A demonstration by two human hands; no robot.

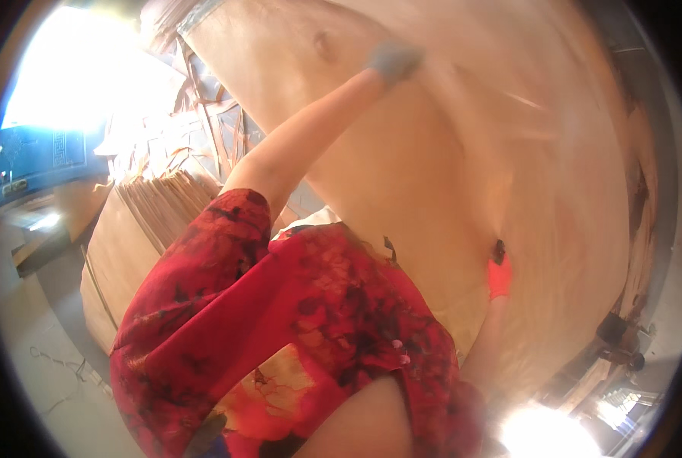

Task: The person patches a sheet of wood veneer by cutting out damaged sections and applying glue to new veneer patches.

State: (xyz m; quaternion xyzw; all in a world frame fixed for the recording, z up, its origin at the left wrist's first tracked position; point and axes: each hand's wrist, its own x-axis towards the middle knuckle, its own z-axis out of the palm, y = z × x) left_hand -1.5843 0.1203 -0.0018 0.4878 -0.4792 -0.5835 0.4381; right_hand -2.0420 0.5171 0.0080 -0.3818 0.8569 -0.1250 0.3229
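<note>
A large tan sheet of thin wood, like veneer (402, 168), spreads out in front of me and is smeared by motion on its right part. My left hand (394, 61), in a grey glove, reaches to the far part of the sheet; its fingers are blurred. On the right, my right hand (500, 276), in a bright red-orange glove with a dark patch at the finger end, is at the nearer part of the sheet. Whether its fingers grip the wood cannot be made out.
To the left stands a stack of thin wood sheets (165, 202), with torn strips (211, 114) behind it. A blue panel (43, 160) is at the far left. Dark metal parts (619, 340) and rough wood (638, 221) run along the right side.
</note>
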